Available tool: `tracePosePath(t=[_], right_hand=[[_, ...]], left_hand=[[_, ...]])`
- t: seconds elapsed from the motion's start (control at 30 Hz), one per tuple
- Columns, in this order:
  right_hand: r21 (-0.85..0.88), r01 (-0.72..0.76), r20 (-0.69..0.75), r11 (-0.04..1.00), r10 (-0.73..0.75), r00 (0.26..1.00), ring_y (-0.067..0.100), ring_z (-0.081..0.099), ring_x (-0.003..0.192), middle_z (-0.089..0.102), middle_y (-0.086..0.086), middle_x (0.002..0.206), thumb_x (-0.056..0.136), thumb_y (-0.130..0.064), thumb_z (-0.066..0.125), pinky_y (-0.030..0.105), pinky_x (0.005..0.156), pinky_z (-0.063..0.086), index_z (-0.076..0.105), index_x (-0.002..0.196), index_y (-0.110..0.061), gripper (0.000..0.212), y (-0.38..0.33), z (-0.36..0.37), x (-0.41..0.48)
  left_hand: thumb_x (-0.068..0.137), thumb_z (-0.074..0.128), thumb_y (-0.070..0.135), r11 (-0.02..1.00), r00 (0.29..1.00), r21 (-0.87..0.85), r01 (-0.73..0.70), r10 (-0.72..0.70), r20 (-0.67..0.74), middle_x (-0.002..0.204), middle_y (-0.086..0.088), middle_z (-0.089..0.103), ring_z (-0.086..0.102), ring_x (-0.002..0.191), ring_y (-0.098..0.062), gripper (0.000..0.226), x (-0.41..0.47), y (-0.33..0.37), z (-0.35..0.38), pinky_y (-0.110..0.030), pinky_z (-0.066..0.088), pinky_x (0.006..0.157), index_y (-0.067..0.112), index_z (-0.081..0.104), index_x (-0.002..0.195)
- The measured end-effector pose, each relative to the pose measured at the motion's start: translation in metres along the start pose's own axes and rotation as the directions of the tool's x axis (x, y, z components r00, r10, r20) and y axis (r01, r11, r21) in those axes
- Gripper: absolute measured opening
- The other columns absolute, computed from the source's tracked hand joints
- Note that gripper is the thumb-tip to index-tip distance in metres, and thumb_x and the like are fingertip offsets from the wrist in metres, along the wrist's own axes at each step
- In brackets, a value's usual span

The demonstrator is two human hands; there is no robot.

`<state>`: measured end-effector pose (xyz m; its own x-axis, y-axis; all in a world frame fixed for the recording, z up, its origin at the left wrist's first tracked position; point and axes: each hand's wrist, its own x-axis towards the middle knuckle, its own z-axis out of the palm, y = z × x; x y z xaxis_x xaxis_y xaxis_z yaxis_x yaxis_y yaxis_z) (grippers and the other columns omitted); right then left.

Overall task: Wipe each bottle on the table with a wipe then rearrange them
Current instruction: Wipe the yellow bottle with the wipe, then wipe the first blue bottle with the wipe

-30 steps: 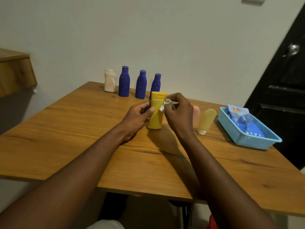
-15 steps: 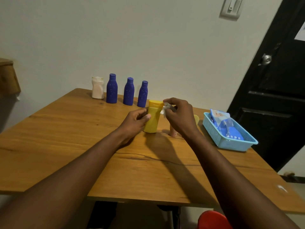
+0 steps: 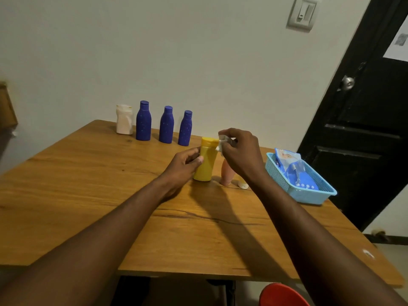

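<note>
Black door (image 3: 364, 107), light switch (image 3: 302, 13)

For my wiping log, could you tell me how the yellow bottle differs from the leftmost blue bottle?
The yellow bottle has a wide cap; the leftmost blue bottle narrows to a small one. The left hand grips the yellow bottle while the right hand holds a wipe at its cap; the blue one stands untouched. Both are capped.

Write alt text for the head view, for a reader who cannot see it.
A person's left hand holds a yellow bottle on a wooden table while the right hand pinches a white wipe against its cap. A white bottle and three blue bottles stand in a row behind; a blue basket holding a wipes pack sits at right.
</note>
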<state>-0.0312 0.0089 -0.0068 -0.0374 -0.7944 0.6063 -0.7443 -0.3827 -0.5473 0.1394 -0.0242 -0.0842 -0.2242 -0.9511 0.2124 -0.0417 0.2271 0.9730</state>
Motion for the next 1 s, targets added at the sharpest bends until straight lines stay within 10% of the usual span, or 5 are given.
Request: tracePosePath(t=[0.3,0.53,1.0], right_hand=[[-0.011,0.027,0.013,1.000,-0.027,1.000,0.011,0.062,0.104,0.071,0.001,0.122,0.090,-0.013,0.061,0.027,0.086,0.053,0.071,0.122,-0.014,0.033,-0.005,-0.003,0.002],[0.018,0.060,-0.054,0.998,-0.059,0.997,0.011,0.063,0.098,0.072,-0.001,0.114,0.089,-0.013,0.064,0.027,0.083,0.056,0.071,0.116,-0.015,0.028,-0.016,-0.005,0.014],[0.009,0.106,0.050,0.994,-0.107,0.993,0.016,0.065,0.088,0.072,-0.001,0.097,0.085,-0.013,0.069,0.025,0.070,0.053,0.073,0.099,-0.012,0.015,-0.032,0.033,0.117]], left_hand=[[0.108,0.055,0.014,0.997,0.999,0.064,0.046,-0.047,0.014,0.149,0.001,0.059,0.053,0.138,-0.015,0.044,-0.002,-0.009,0.002,-0.035,0.049,0.111,0.020,0.051,0.151],[0.099,0.054,-0.007,0.991,0.994,0.082,0.106,-0.103,-0.036,0.149,0.001,0.056,0.050,0.139,-0.017,0.065,0.000,0.000,-0.009,-0.030,0.053,0.095,0.024,0.046,0.156],[0.097,0.066,0.003,0.856,0.982,0.512,-0.074,0.153,-0.113,0.144,-0.005,0.060,0.057,0.131,-0.017,0.056,0.104,0.053,-0.084,-0.027,0.046,0.105,0.015,0.052,0.149]])
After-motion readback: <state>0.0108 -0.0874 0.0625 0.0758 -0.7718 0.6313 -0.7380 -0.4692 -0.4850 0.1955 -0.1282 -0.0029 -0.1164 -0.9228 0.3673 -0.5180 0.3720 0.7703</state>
